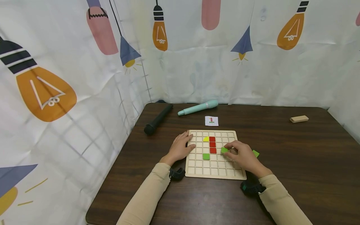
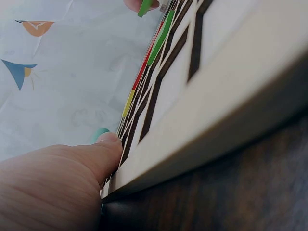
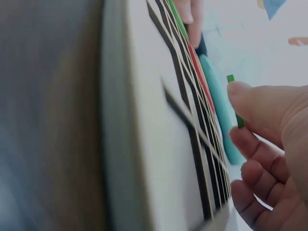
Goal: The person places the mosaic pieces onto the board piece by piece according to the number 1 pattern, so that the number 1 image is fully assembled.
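Note:
A square wooden grid board (image 1: pixel 197 171) lies on the table. My left hand (image 1: pixel 179 148) rests on its left edge, fingers extended and thumb on the surface. Above the board's right part, my right hand (image 1: pixel 246 157) pinches a green square tile (image 3: pixel 239 120) between thumb and finger. On the grid, several red tiles (image 1: pixel 212 144) form a column, with a yellow rounded tile (image 1: pixel 206 139) left of the top one. Another green tile (image 1: pixel 206 156) sits at the lower left of that column. Beyond my right hand, more green (image 1: pixel 256 153) shows beside the board, partly hidden by the hand.
Behind the board lies a small card with a printed grid pattern (image 1: pixel 211 121). A black microphone (image 1: pixel 158 120) and a teal wand-shaped object (image 1: pixel 198 108) lie at the back left. A light wooden block (image 1: pixel 299 119) lies at the back right. Patterned curtains (image 1: pixel 191 68) surround the table (image 1: pixel 295 162).

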### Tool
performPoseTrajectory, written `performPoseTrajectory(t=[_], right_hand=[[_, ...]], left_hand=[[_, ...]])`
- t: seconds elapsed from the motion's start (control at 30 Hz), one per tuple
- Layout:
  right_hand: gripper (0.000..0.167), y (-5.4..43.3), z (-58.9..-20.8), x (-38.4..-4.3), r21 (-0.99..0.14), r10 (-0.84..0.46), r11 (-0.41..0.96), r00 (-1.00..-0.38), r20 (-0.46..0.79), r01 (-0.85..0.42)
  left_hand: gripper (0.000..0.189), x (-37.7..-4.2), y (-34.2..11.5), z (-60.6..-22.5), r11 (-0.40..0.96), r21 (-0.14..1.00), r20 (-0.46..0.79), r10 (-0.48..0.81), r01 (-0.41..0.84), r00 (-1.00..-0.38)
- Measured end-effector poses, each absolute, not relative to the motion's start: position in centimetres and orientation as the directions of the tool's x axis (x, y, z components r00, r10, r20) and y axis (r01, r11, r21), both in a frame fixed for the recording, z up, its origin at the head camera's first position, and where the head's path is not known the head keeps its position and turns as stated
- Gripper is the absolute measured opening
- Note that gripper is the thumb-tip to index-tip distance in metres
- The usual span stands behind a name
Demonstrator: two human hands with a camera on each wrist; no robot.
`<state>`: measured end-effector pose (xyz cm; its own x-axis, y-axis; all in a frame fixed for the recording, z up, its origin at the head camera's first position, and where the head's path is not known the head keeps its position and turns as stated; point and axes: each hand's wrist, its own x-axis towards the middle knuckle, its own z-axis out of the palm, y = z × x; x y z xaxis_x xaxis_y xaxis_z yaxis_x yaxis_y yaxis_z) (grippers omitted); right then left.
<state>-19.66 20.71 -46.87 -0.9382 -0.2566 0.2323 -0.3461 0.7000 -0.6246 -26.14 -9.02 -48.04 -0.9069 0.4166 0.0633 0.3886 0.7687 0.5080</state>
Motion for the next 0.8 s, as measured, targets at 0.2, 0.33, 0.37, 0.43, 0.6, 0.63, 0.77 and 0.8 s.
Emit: performPoseTrajectory(t=[0.2,0.33,0.37,0.43,0.6,0.63,0.77,0.8], right_hand=[[0.025,19.3,-47.0,-19.4,-0.631,-0.281,0.691,-0.935,0.217,-0.354],[0.024,18.7,-47.4,-19.4,-0.633,-0.281,0.680,-0.929,0.242,-0.371],[0.024,18.6,-47.5,-19.4,-0.631,-0.283,0.678,-0.926,0.249,-0.377],[0.024,18.3,-47.6,-19.4,-0.630,-0.289,0.673,-0.922,0.258,-0.387],[0.023,17.7,-47.7,-19.2,-0.628,-0.304,0.662,-0.912,0.275,-0.410],[0.023,17.6,-47.7,-19.1,-0.628,-0.307,0.659,-0.910,0.279,-0.414],[0.023,17.4,-47.9,-19.0,-0.616,-0.324,0.650,-0.896,0.305,-0.445],[0.023,17.4,-48.0,-19.0,-0.610,-0.327,0.650,-0.891,0.314,-0.453]], left_hand=[[0.059,-26.1,-9.0,-48.0,0.764,0.510,0.072,0.421,0.396,-0.904],[0.060,-26.1,-9.0,-47.9,0.765,0.510,0.071,0.418,0.393,-0.906],[0.060,-26.1,-9.0,-47.9,0.766,0.509,0.071,0.417,0.392,-0.906],[0.060,-26.1,-9.0,-48.0,0.765,0.511,0.074,0.416,0.393,-0.906],[0.060,-26.2,-9.1,-48.2,0.760,0.513,0.080,0.420,0.398,-0.904],[0.060,-26.2,-9.1,-48.2,0.761,0.512,0.079,0.420,0.398,-0.904],[0.060,-26.2,-9.1,-48.2,0.759,0.513,0.082,0.422,0.401,-0.903],[0.060,-26.2,-9.1,-48.2,0.758,0.514,0.082,0.422,0.401,-0.903]])
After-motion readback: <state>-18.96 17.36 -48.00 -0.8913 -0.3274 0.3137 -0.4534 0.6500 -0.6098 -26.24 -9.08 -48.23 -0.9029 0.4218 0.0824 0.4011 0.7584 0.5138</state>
